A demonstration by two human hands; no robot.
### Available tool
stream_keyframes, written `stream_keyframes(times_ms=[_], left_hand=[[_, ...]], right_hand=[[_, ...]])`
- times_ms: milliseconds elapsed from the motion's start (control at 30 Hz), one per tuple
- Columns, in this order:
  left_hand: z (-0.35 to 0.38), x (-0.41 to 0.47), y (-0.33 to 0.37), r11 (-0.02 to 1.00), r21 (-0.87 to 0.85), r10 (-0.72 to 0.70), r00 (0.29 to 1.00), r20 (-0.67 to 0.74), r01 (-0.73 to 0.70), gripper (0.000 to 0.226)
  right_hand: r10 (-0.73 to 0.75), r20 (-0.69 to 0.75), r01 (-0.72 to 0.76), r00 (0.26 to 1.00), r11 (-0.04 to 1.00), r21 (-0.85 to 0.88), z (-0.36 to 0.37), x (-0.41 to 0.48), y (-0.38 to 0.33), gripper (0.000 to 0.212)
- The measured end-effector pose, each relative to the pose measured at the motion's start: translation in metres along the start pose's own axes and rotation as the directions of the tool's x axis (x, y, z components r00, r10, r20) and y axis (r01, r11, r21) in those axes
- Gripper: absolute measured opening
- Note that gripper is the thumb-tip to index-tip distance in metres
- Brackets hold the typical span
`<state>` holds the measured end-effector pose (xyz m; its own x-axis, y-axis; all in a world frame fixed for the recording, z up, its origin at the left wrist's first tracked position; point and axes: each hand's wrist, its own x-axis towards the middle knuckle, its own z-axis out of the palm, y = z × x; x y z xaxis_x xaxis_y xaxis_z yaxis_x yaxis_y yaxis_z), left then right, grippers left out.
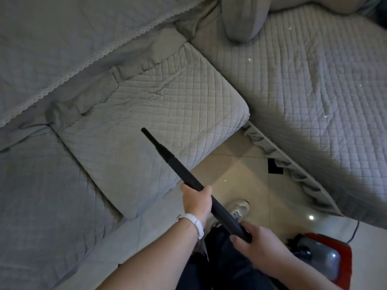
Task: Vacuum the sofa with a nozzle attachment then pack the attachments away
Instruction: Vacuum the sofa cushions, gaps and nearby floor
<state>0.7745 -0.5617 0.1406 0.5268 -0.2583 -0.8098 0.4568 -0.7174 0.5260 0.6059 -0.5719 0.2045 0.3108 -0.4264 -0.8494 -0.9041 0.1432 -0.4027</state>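
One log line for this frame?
left hand: grips wand mid-shaft | right hand: grips wand lower end | nozzle: tip at seat cushion, contact unclear | white specks: on right cushion

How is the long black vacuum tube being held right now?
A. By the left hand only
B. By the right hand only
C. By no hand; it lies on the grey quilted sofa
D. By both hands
D: the left hand, which wears a white wristband, grips the long black vacuum tube about midway, and the right hand grips its lower end.
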Motion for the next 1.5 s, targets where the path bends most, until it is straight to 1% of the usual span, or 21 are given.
stream_keyframes(times_ms=[133, 267, 400, 533, 667, 767, 900, 1033, 1133, 1367, 1500], left_hand=[[0.002, 0.012, 0.028, 0.993, 0.045, 0.108, 0.994, 0.011, -0.108, 0.035], [0.026, 0.021, 0.048, 0.984, 0.074, 0.157, 0.986, 0.051, -0.161, 0.037], [0.065, 0.02, 0.061, 0.977, 0.101, 0.18, 0.979, 0.099, -0.19, 0.038], [0.115, 0.015, 0.075, 0.965, 0.156, 0.189, 0.971, 0.149, -0.212, 0.038], [0.168, 0.007, 0.09, 0.943, 0.217, 0.212, 0.959, 0.188, -0.251, 0.036], [0.205, 0.003, 0.099, 0.92, 0.274, 0.223, 0.95, 0.218, -0.279, 0.04], [0.25, -0.001, 0.11, 0.905, 0.291, 0.232, 0.933, 0.273, -0.31, 0.041], [0.281, -0.002, 0.114, 0.891, 0.307, 0.24, 0.922, 0.304, -0.333, 0.039], [0.291, 0.001, 0.12, 0.881, 0.323, 0.247, 0.919, 0.308, -0.345, 0.042], [0.301, 0.028, 0.131, 0.869, 0.346, 0.241, 0.914, 0.326, -0.352, 0.056], [0.301, 0.042, 0.137, 0.863, 0.361, 0.234, 0.913, 0.335, -0.354, 0.054]], right_hand=[[-0.031, -0.055, 0.035, 0.998, 0.997, 0.065, -0.006, 0.008, -0.016, 0.022], [-0.022, -0.091, 0.034, 0.996, 0.991, 0.127, -0.025, 0.02, -0.014, 0.023], [0.019, -0.108, 0.004, 0.994, 0.979, 0.205, -0.052, 0.027, 0.004, 0.017], [0.067, -0.111, -0.026, 0.991, 0.942, 0.334, -0.083, 0.032, 0.024, 0.014], [0.104, -0.137, -0.037, 0.985, 0.905, 0.424, -0.116, 0.036, 0.05, 0.013], [0.116, -0.157, -0.033, 0.981, 0.89, 0.455, -0.14, 0.041, 0.068, 0.015], [0.135, -0.194, -0.033, 0.972, 0.892, 0.451, -0.168, 0.049, 0.087, 0.017], [0.172, -0.214, -0.055, 0.962, 0.884, 0.465, -0.186, 0.053, 0.097, 0.021], [0.186, -0.223, -0.055, 0.957, 0.87, 0.49, -0.193, 0.058, 0.099, 0.025], [0.206, -0.215, -0.066, 0.954, 0.851, 0.522, -0.203, 0.077, 0.088, 0.02], [0.229, -0.226, -0.091, 0.947, 0.864, 0.495, -0.208, 0.087, 0.076, 0.02]])
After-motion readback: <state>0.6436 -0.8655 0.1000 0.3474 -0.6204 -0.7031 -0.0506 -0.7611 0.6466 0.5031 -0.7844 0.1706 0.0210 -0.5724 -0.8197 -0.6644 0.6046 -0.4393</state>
